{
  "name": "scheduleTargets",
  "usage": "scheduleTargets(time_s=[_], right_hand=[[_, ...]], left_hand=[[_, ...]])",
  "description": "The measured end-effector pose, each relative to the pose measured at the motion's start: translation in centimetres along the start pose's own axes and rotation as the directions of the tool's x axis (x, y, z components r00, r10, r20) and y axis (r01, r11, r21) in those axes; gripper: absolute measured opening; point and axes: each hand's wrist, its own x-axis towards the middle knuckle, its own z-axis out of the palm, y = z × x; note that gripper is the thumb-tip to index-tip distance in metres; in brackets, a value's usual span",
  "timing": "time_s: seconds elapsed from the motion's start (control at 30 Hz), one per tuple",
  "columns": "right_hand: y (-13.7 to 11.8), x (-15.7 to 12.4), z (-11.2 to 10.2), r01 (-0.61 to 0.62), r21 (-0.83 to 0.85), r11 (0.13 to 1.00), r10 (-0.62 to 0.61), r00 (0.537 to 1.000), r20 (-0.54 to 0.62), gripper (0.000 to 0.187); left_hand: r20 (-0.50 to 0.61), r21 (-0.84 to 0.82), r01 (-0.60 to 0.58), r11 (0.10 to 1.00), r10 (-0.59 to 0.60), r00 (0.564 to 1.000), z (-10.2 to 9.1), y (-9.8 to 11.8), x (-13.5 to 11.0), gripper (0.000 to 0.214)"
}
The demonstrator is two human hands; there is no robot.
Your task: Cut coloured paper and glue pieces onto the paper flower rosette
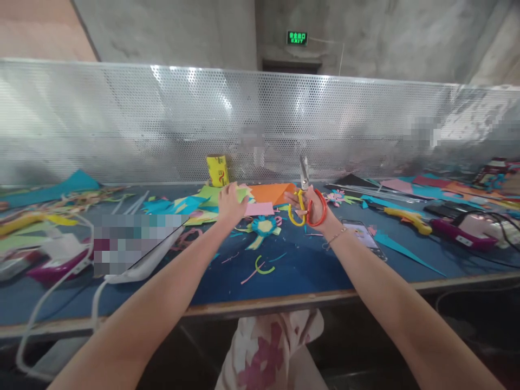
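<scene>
Bare concrete wall point(195, 38) at the back, a green exit sign point(297, 38) glowing up high, and below it a perforated metal screen point(162, 124) running the full width behind a blue tabletop point(309, 273). From the head view, the only one on air, here's the line-up. Right hand point(314, 205): raised above the table, wrapped at the red and yellow handles of the scissors point(304, 183), with some fingers reaching out leftward. Those blades point up and away from the person, toward the screen; whether they're fully together is hard to call. Left hand point(232, 205): down among the paper, fingers curved, palm side out of sight, so no telling whether it's pinching a sheet or just resting on one.

And the key relation, right in the middle: a pink strip point(260, 208) lies between the two hands, long axis running side to side, clearly nearer the left, with the scissors off to its right and their length set across that line. Just beyond it, an orange sheet point(270, 194) stretches toward the right fingers; contact can't be judged. Nearer the person sits a blue paper flower point(264, 227); green paper point(209, 196) spreads beside the left hand.
</scene>
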Motion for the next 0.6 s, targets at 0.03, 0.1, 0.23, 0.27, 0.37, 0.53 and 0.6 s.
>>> scheduleTargets(time_s=[0.03,0.1,0.23,0.27,0.37,0.53,0.6], right_hand=[[0.1,0.0,0.2,-0.002,-0.007,1.000,0.003,1.000,0.019,0.035],[0.4,0.0,0.6,-0.009,-0.030,1.000,0.011,0.999,0.047,0.035],[1.3,-0.2,1.3,-0.005,-0.143,0.990,0.007,1.000,0.010,0.029],[1.5,-0.2,1.4,-0.004,-0.177,0.984,0.001,1.000,-0.017,0.026],[1.7,-0.5,1.6,-0.007,-0.208,0.978,-0.005,0.998,-0.056,0.021],[1.0,-0.7,2.0,-0.033,-0.176,0.984,0.035,0.999,0.013,0.024],[0.8,-0.8,2.2,-0.053,-0.202,0.978,0.065,0.997,0.051,0.029]], left_hand=[[-0.024,-0.065,-0.114,0.991,0.113,0.993,-0.3,1.3,-0.2,0.038],[-0.008,-0.218,-0.294,0.931,0.299,0.954,-0.8,4.3,-0.8,0.029],[0.169,-0.491,-0.279,0.825,0.405,0.898,-0.9,9.3,-2.4,0.031],[0.188,-0.542,-0.238,0.806,0.392,0.901,-0.8,10.1,-2.7,0.029],[0.242,-0.625,-0.143,0.768,0.365,0.899,-0.4,10.8,-3.0,0.013],[0.372,-0.585,-0.124,0.802,0.401,0.837,-0.7,9.7,-1.8,0.007],[0.417,-0.558,-0.231,0.797,0.510,0.752,-1.3,9.2,-1.1,0.008]])
